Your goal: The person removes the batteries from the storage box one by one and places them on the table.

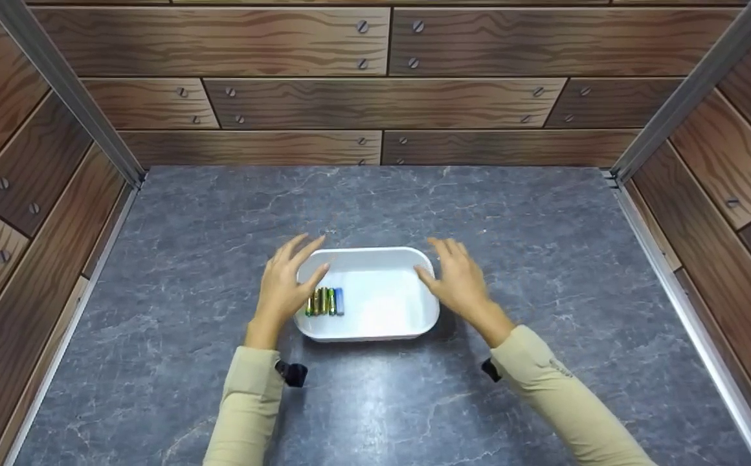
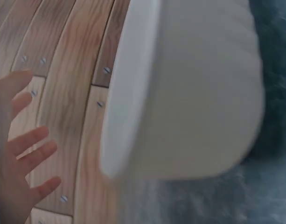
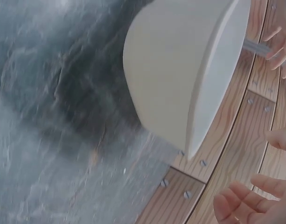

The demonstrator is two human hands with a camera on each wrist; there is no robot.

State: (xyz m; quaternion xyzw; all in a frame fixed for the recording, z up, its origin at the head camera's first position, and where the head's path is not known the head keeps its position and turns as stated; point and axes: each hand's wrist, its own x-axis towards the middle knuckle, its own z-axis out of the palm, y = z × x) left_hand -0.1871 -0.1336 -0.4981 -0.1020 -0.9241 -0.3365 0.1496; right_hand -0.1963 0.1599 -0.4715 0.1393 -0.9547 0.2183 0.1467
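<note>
A white oblong tray (image 1: 382,335) with rounded corners sits on the table in the head view. At its left end several batteries (image 1: 325,301) lie side by side in a row, mostly green and gold, with a blue one at the right. My left hand (image 1: 283,275) hovers by the tray's left end, fingers spread, overlapping the rim in this view. Over the right end is my right hand (image 1: 459,278), its thumb apart from the fingers. Both wrist views show the tray's outer wall (image 2: 198,102) beside hands (image 3: 259,200) that hold nothing.
The dark marbled tabletop (image 1: 188,259) is bounded by wood-patterned walls (image 1: 375,103) at the back and both sides. Metal posts (image 1: 71,97) stand at the back corners. Dark wrist cameras (image 1: 294,374) stick out beneath the cuffs.
</note>
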